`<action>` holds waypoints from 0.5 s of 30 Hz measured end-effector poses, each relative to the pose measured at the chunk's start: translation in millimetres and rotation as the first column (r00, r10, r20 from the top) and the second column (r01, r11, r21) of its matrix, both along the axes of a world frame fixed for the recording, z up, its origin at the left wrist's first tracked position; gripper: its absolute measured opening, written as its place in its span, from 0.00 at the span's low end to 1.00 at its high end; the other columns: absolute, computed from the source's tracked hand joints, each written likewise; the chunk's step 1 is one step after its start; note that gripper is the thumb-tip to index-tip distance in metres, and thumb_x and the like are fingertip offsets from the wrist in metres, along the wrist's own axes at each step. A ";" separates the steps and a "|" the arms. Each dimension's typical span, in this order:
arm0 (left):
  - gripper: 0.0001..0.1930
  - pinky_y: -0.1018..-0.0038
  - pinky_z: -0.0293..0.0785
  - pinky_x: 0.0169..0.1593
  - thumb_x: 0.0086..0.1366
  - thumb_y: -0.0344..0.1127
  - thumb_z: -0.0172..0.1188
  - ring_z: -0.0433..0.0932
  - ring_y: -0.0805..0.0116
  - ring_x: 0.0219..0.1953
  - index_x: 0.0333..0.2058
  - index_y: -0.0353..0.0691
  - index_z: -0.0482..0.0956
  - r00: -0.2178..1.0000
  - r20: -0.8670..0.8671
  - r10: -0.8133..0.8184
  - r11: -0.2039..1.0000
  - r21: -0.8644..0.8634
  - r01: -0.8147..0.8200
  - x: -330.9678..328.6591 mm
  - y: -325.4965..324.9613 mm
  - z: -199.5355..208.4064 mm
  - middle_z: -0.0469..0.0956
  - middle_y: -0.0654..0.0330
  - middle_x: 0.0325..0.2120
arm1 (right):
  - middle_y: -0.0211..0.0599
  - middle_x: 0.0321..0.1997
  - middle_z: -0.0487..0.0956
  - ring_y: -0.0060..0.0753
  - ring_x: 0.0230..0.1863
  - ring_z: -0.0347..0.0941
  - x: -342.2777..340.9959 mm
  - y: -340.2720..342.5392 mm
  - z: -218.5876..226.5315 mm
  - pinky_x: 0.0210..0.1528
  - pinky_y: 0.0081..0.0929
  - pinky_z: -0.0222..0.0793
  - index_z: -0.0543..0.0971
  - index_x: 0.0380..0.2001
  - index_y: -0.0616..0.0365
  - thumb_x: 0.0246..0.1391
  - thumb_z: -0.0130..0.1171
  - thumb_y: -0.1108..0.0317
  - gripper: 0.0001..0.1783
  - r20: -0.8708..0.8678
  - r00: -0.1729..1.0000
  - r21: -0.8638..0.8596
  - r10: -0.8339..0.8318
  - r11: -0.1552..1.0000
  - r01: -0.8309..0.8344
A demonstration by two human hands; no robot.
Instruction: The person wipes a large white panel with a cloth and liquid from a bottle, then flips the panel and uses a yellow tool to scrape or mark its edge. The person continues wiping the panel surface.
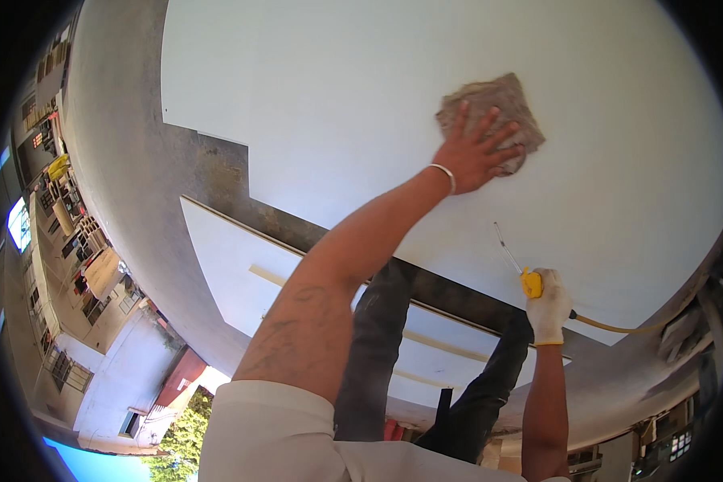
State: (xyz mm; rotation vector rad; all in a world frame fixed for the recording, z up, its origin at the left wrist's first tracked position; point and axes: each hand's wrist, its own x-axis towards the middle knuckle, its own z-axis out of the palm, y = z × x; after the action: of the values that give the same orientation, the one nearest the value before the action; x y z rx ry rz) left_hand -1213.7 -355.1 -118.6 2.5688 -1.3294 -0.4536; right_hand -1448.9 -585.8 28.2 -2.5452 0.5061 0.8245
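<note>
My left hand (482, 153), bare and with a white band at the wrist, lies flat with fingers spread on a brownish-grey rag (516, 100). The rag rests on a large white panel (353, 104); hand and rag look a little blurred. Lower right, my right hand (548, 309) wears a pale work glove and is closed round a yellow air blow gun (531, 283). Its thin metal nozzle (504, 245) points up and left over the panel. From the glove a yellow hose (627, 328) trails off to the right.
Another white panel (225, 257) with pale strips lies lower, past a dark gap (225, 173). My legs (377, 337) in dark trousers stand at the big panel's near edge. Grey concrete floor (128, 136) curves along the left, with stacked goods beyond. Timber-like pieces (699, 321) stand far right.
</note>
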 end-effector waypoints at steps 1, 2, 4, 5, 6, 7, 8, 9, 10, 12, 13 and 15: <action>0.31 0.22 0.20 0.74 0.76 0.60 0.50 0.31 0.43 0.82 0.76 0.76 0.59 0.996 -0.013 0.088 0.995 0.038 -0.088 12.1 49.9 3.3 0.42 0.67 0.82 | 0.30 0.44 0.84 0.51 0.40 0.83 -2.3 -10.6 0.5 0.41 0.45 0.78 0.83 0.41 0.44 0.51 0.67 0.73 0.14 -0.008 1.000 -0.004 -0.002 1.000 0.002; 0.33 0.21 0.22 0.73 0.74 0.59 0.53 0.31 0.39 0.82 0.76 0.75 0.60 0.977 0.067 0.203 0.964 0.163 -0.211 35.7 102.3 5.8 0.42 0.64 0.82 | 0.30 0.44 0.84 0.51 0.40 0.83 -5.3 -16.2 -0.5 0.42 0.45 0.78 0.82 0.41 0.44 0.51 0.67 0.73 0.14 0.010 1.000 0.011 0.009 1.000 -0.009; 0.35 0.21 0.28 0.72 0.75 0.55 0.52 0.35 0.36 0.81 0.78 0.64 0.59 0.874 0.256 0.414 0.833 0.281 -0.477 99.5 197.2 11.8 0.41 0.58 0.82 | 0.31 0.43 0.84 0.51 0.40 0.83 -11.6 -17.2 -2.1 0.42 0.44 0.78 0.82 0.41 0.44 0.50 0.67 0.74 0.14 -0.012 1.000 -0.006 0.019 1.000 -0.019; 0.34 0.20 0.30 0.72 0.76 0.55 0.50 0.35 0.35 0.81 0.78 0.60 0.58 0.788 0.307 0.533 0.747 0.266 -0.609 131.7 233.2 12.1 0.41 0.56 0.82 | 0.31 0.43 0.84 0.51 0.40 0.83 -14.4 -10.8 -3.6 0.42 0.43 0.77 0.82 0.41 0.45 0.50 0.68 0.74 0.14 -0.011 0.999 -0.006 0.038 0.999 -0.038; 0.34 0.22 0.27 0.72 0.77 0.55 0.46 0.33 0.33 0.81 0.79 0.65 0.55 0.641 0.249 0.726 0.623 0.156 -0.767 153.4 261.5 11.5 0.39 0.55 0.82 | 0.31 0.43 0.84 0.50 0.40 0.83 -17.1 -1.6 -4.1 0.42 0.43 0.77 0.82 0.41 0.45 0.50 0.68 0.74 0.15 -0.018 0.997 0.024 0.069 0.997 -0.069; 0.34 0.21 0.27 0.72 0.76 0.55 0.47 0.33 0.33 0.81 0.78 0.63 0.56 0.521 0.205 0.829 0.511 0.103 -0.854 162.2 280.5 9.5 0.40 0.52 0.82 | 0.31 0.43 0.84 0.50 0.40 0.83 -18.2 12.2 -6.0 0.42 0.43 0.77 0.82 0.41 0.45 0.49 0.68 0.74 0.15 -0.020 0.995 0.052 0.097 0.994 -0.096; 0.34 0.22 0.27 0.72 0.76 0.55 0.48 0.32 0.33 0.81 0.78 0.62 0.57 0.598 0.248 0.762 0.605 0.057 -0.794 149.1 287.4 5.8 0.40 0.52 0.82 | 0.32 0.43 0.84 0.50 0.41 0.83 -18.8 24.7 -5.2 0.42 0.42 0.77 0.82 0.41 0.45 0.49 0.68 0.74 0.15 -0.079 0.991 0.040 0.112 0.993 -0.109; 0.34 0.22 0.26 0.72 0.75 0.54 0.49 0.31 0.33 0.81 0.78 0.62 0.58 0.646 0.269 0.714 0.661 0.046 -0.749 121.5 288.6 -0.3 0.40 0.52 0.82 | 0.32 0.43 0.83 0.49 0.40 0.83 -17.7 40.5 -6.2 0.41 0.42 0.77 0.83 0.41 0.46 0.48 0.70 0.73 0.15 -0.042 0.984 0.097 0.173 0.981 -0.168; 0.34 0.22 0.25 0.72 0.75 0.54 0.50 0.31 0.33 0.81 0.77 0.62 0.59 0.704 0.257 0.662 0.725 0.017 -0.688 85.8 283.7 -4.1 0.39 0.53 0.82 | 0.32 0.43 0.83 0.49 0.40 0.83 -15.7 51.5 -4.6 0.41 0.42 0.77 0.83 0.41 0.46 0.47 0.70 0.72 0.16 -0.046 0.979 0.131 0.198 0.973 -0.191; 0.34 0.23 0.22 0.72 0.73 0.51 0.53 0.28 0.33 0.81 0.76 0.58 0.62 0.736 0.197 0.647 0.717 0.169 -0.676 -24.9 273.3 -4.4 0.39 0.51 0.82 | 0.32 0.43 0.83 0.49 0.40 0.83 -9.6 67.9 -1.4 0.40 0.43 0.76 0.83 0.41 0.46 0.46 0.71 0.72 0.17 -0.071 0.965 0.165 0.253 0.957 -0.239; 0.34 0.23 0.20 0.72 0.72 0.50 0.53 0.27 0.32 0.81 0.76 0.56 0.63 0.653 0.186 0.734 0.625 0.191 -0.757 -75.5 276.8 2.0 0.38 0.50 0.82 | 0.32 0.43 0.84 0.51 0.40 0.83 -6.4 71.2 0.5 0.42 0.42 0.77 0.82 0.41 0.46 0.47 0.70 0.74 0.16 -0.052 0.965 0.192 0.258 0.951 -0.243; 0.34 0.23 0.19 0.72 0.72 0.49 0.53 0.26 0.31 0.81 0.76 0.53 0.64 0.543 0.151 0.826 0.512 0.202 -0.835 -118.6 284.6 0.8 0.37 0.48 0.82 | 0.31 0.44 0.83 0.49 0.39 0.83 -1.2 66.8 4.1 0.41 0.42 0.78 0.82 0.42 0.45 0.47 0.70 0.73 0.17 -0.060 0.962 0.145 0.265 0.956 -0.255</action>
State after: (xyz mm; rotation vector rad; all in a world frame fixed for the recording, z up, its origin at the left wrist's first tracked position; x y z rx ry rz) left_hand -1332.3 -70.4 -117.8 3.0180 0.1278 -0.3791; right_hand -1450.1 -519.0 32.3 -2.4919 0.1307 1.0176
